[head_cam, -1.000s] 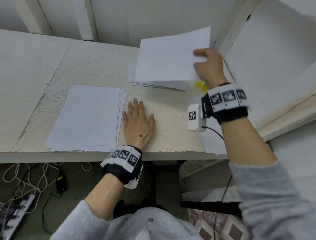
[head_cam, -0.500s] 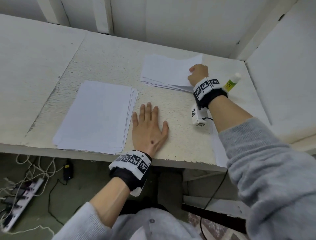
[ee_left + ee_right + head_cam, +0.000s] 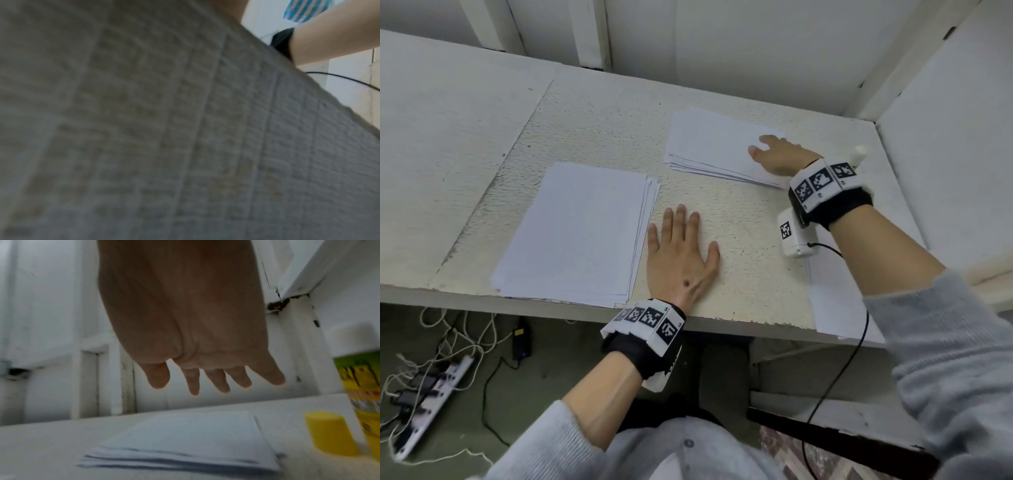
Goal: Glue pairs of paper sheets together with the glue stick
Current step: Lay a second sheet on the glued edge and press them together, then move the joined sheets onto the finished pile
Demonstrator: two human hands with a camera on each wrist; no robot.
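Note:
Two stacks of white paper lie on the table. The near-left stack point(image 3: 578, 233) sits beside my left hand point(image 3: 681, 250), which rests flat and open on the bare tabletop. The far stack point(image 3: 715, 147) point(image 3: 185, 441) lies under my right hand point(image 3: 774, 154) point(image 3: 205, 379), whose fingers are spread and straight just above its right part, holding nothing. The glue stick point(image 3: 858, 156) point(image 3: 366, 402) stands upright right of that hand, mostly hidden by the wrist band in the head view. Its yellow cap point(image 3: 329, 433) stands loose next to it.
The table point(image 3: 602, 113) ends in a front edge near my body, with a white wall behind and a side panel point(image 3: 945, 137) on the right. A single sheet point(image 3: 835, 298) overhangs the front right edge. Cables and a power strip point(image 3: 431, 394) lie on the floor.
My right hand laid the lifted sheet down on the far stack, let go of it and now hovers open over it. The left hand stayed flat on the table.

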